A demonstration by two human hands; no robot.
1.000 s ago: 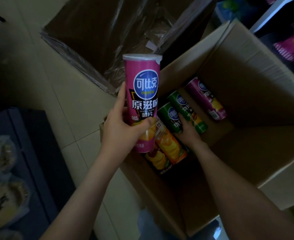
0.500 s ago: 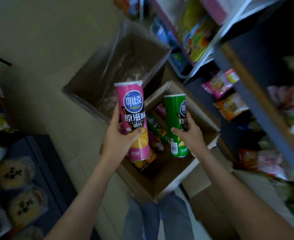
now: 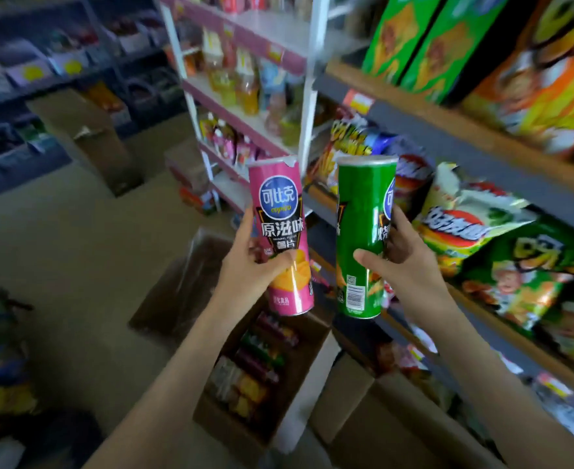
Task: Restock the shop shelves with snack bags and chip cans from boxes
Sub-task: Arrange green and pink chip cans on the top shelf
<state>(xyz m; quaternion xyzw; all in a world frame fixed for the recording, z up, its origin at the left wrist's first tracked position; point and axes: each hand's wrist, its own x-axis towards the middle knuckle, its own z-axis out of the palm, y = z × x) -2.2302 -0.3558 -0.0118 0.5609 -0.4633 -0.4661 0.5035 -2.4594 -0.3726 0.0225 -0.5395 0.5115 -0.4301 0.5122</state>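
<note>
**Chip cans: two held up, the rest in the box**

- Pink can (image 3: 278,231): upright, leaning slightly left, silver lid on top. Held mid-scene above the box. The left hand (image 3: 248,275) grips its lower half, thumb across the printed front and fingers wrapped behind.
- Green can (image 3: 363,231): upright, just right of the pink can and not touching it. The right hand (image 3: 404,265) grips its middle, thumb across the near face and fingers curled round the far side.
- Box (image 3: 231,431): open, on the floor, near, below both hands.
- Loose cans (image 3: 258,367): lying on their sides in rows inside the box; colours mixed, labels blurred.
- Second box (image 3: 177,292): open, just beyond the first; contents too dim to tell.
- Shelf (image 3: 481,154): runs along the right side.
- Snack bags (image 3: 475,228): standing along the shelf, just right of the green can.
- Green cartons (image 3: 414,42): on the tier above the bags.
- White rack (image 3: 307,96): far centre, holding bottles; blurred.
</note>
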